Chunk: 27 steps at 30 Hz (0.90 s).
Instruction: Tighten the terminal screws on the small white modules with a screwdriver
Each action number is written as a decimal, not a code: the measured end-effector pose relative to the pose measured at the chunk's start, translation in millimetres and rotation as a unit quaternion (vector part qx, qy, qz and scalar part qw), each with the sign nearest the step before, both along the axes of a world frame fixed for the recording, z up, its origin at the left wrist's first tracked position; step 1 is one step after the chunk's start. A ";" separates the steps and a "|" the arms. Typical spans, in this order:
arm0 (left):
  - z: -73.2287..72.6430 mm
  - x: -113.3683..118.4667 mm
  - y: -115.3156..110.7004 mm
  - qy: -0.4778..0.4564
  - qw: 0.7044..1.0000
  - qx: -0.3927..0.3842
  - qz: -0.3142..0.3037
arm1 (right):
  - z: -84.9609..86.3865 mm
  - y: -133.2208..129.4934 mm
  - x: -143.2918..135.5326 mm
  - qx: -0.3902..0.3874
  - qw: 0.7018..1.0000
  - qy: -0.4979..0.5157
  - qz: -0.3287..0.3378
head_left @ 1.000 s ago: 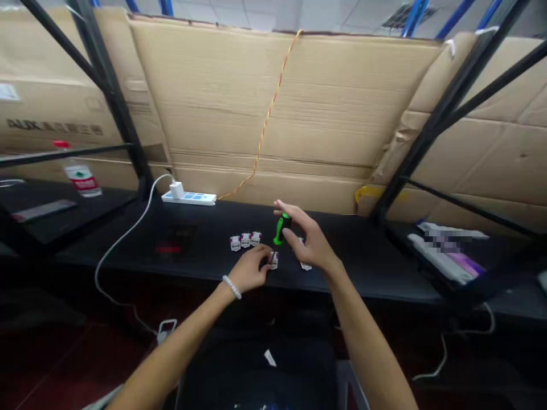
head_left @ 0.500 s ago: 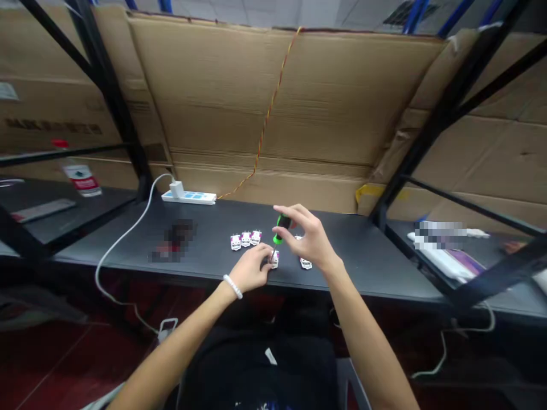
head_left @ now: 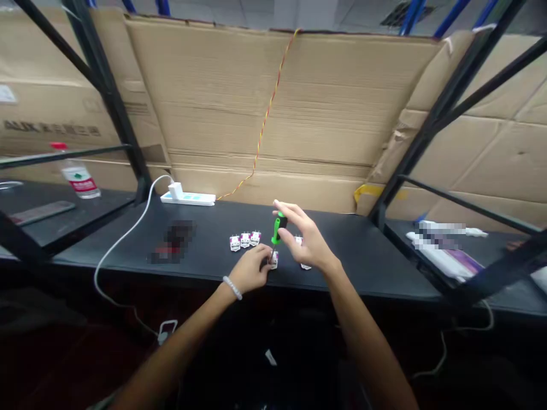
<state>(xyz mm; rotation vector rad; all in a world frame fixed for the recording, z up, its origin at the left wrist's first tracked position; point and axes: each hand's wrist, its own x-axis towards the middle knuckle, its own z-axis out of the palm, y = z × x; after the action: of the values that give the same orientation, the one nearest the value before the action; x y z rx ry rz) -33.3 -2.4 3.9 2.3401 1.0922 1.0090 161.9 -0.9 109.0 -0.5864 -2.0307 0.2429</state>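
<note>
My right hand [head_left: 305,236] is closed round the handle of a green and black screwdriver [head_left: 277,229], which stands nearly upright. Its tip points down at a small white and purple part [head_left: 274,261] near the table's front edge. With fingers pinched, my left hand [head_left: 252,269] steadies that part, hiding some of it. Just behind my left hand, three similar white and purple parts [head_left: 245,240] sit in a row. Under my right hand, another such part [head_left: 305,266] is partly covered, and something white shows above it.
A dark table [head_left: 363,256] carries a white power strip [head_left: 188,198] with a plugged-in charger and trailing white cable [head_left: 123,236]. Cardboard [head_left: 333,114] walls the back. Black metal posts [head_left: 421,148] stand either side. A bottle [head_left: 80,178] is at left, white packages [head_left: 440,253] at right.
The screwdriver handle has turned and stands more upright. My right thumb and fingers have shifted on it. My left hand stays at the same part.
</note>
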 end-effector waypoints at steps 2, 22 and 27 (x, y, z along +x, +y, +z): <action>0.8 0.0 -0.3 -0.002 1.000 -0.002 -0.004 | -0.4 0.6 -0.1 -0.015 1.000 0.002 0.012; 0.1 0.3 -0.3 0.006 1.000 0.002 -0.003 | 1.9 -2.3 1.0 -0.017 0.999 0.008 0.040; -0.5 0.7 0.1 0.006 1.000 0.005 0.001 | 0.6 0.2 -0.9 0.030 0.998 0.006 -0.052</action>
<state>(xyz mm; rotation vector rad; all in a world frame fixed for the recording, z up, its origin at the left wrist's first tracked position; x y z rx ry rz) -32.6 -2.3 3.4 2.3565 1.0967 1.0038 160.9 -0.8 109.6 -0.6500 -1.9812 0.1229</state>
